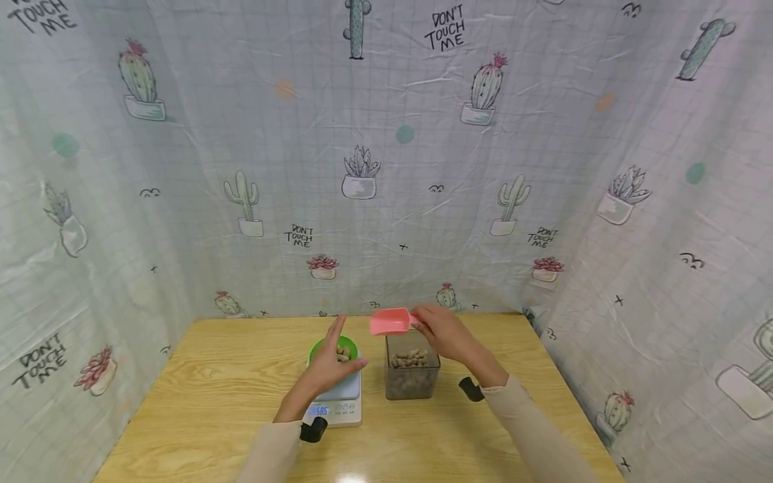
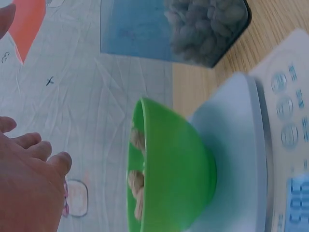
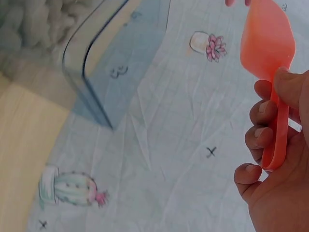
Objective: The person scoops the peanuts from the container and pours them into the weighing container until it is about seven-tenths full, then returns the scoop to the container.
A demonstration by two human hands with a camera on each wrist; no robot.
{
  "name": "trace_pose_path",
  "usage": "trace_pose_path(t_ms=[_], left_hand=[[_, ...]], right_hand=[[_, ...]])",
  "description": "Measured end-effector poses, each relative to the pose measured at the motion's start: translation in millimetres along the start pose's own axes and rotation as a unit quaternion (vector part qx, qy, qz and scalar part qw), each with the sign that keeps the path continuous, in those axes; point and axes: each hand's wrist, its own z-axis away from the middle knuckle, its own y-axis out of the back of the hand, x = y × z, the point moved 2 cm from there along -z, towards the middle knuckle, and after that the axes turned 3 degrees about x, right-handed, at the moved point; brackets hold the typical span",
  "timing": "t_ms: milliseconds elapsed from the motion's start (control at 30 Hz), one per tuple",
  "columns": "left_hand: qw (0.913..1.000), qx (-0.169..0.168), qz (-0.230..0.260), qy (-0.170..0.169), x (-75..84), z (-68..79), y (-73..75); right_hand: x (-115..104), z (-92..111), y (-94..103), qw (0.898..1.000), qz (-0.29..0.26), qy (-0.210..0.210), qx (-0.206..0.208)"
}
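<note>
My right hand (image 1: pixel 443 332) grips the handle of a pink scoop (image 1: pixel 389 323) above a transparent grey bin (image 1: pixel 410 389). No peanuts show in the scoop. Inside the bin lies a heap of peanuts (image 1: pixel 409 359). In the head view my left hand (image 1: pixel 329 369) overlaps a green bowl (image 2: pixel 178 164); its fingers are extended and hold nothing. The left wrist view shows that hand (image 2: pixel 29 169) apart from the bowl. A few peanuts (image 2: pixel 136 181) are visible in the bowl, which stands on a white digital kitchen scale (image 1: pixel 347 414) with a lit display.
The scale and the bin stand side by side on a wood-grain table (image 1: pixel 235 376). A cactus-print curtain (image 1: pixel 386 255) hangs behind the table and along both sides. Each wrist carries a black strap piece (image 1: pixel 314 429).
</note>
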Motion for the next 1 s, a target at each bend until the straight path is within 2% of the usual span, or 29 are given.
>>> trace_pose_path(t_ms=[100, 333, 533, 833, 1000], left_hand=[[0.9999, -0.01, -0.009, 0.003, 4.1, -2.2, -9.4], [0.9995, -0.03, 0.009, -0.007, 15.7, -11.7, -34.4], [0.9969, -0.073, 0.021, -0.02, 19.0, -15.8, -61.0], [0.9962, -0.078, 0.037, 0.016, 8.0, -22.1, -87.1], [0.9943, -0.085, 0.056, 0.03, 3.5, -23.5, -92.8]], right_hand=[[3.8, 7.2, 7.1, 1.0, 0.011, 0.0, 0.0], [15.6, 21.7, 23.7, 0.999, 0.036, 0.0, 0.005], [28.2, 31.9, 32.7, 0.998, 0.063, -0.002, 0.0], [33.8, 33.6, 17.2, 0.988, 0.135, 0.048, -0.056], [29.8, 28.6, 3.3, 0.974, 0.2, 0.072, -0.085]])
